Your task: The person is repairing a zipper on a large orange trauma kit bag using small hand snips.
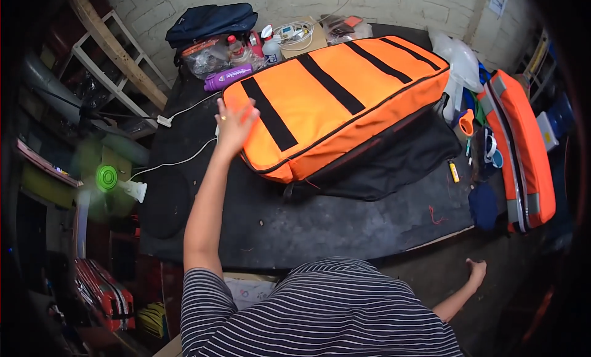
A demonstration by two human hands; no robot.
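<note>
A striped shirt (pixel 320 314) is filling the near edge. The right hand (pixel 476 272) is hanging low beside the black worktable (pixel 308 221), fingers loosely curled and holding nothing. The left hand (pixel 234 121) is reaching out with fingers spread, blurred, at the near corner of the orange bag with black stripes (pixel 335 98), which is lying across the table. A purple bottle (pixel 226 77) is lying beyond it.
</note>
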